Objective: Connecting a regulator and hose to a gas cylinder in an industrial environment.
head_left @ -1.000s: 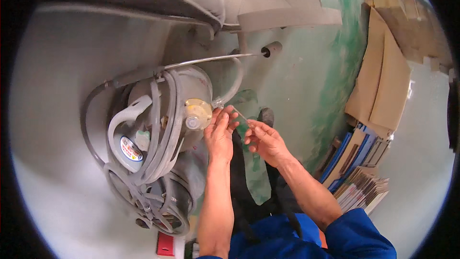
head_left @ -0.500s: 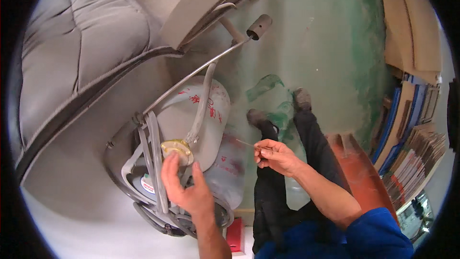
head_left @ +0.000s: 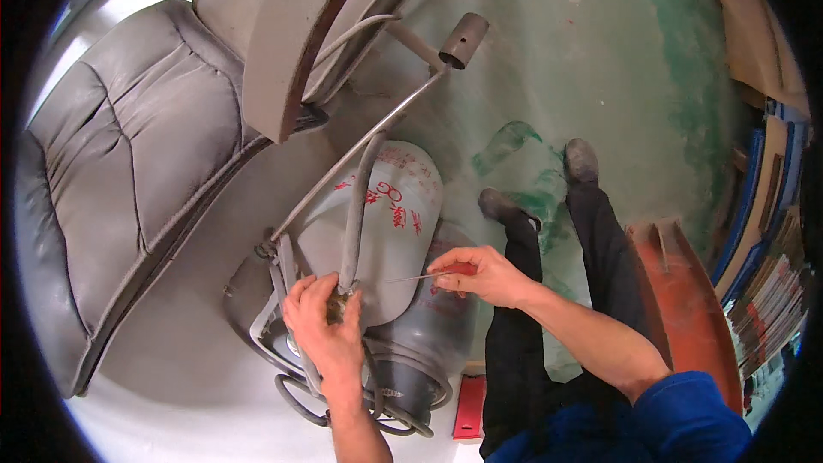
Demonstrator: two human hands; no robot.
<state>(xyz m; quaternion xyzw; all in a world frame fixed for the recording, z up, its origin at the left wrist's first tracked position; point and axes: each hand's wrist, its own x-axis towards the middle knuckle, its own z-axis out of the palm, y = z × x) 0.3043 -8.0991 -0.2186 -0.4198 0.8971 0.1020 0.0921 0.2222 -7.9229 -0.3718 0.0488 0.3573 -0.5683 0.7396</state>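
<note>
My left hand (head_left: 326, 326) is closed around a brass-coloured gas regulator (head_left: 344, 302), which its fingers and thumb partly cover. A grey hose (head_left: 357, 214) rises from this fitting beside a white gas cylinder (head_left: 403, 184) with red markings. To the right, my right hand (head_left: 493, 279) grips a small screwdriver (head_left: 461, 269) by its red handle. The thin shaft points left toward the fitting; I cannot tell whether its tip touches it. A gas torch with a long metal tube and a cylindrical burner head (head_left: 464, 41) leans across behind the cylinder.
A second, greyish cylinder (head_left: 429, 330) stands close by, with looped hoses (head_left: 317, 416) below. Padded grey seating (head_left: 163, 129) fills the left. An orange-red metal channel (head_left: 690, 317) lies right of my legs, near shelves of stacked boards (head_left: 763, 291). A red object (head_left: 469, 407) lies below.
My left hand has closed on the regulator, where its fingers were spread over it before. The screwdriver's shaft has come level and nearer to the regulator. The whole view has shifted slightly.
</note>
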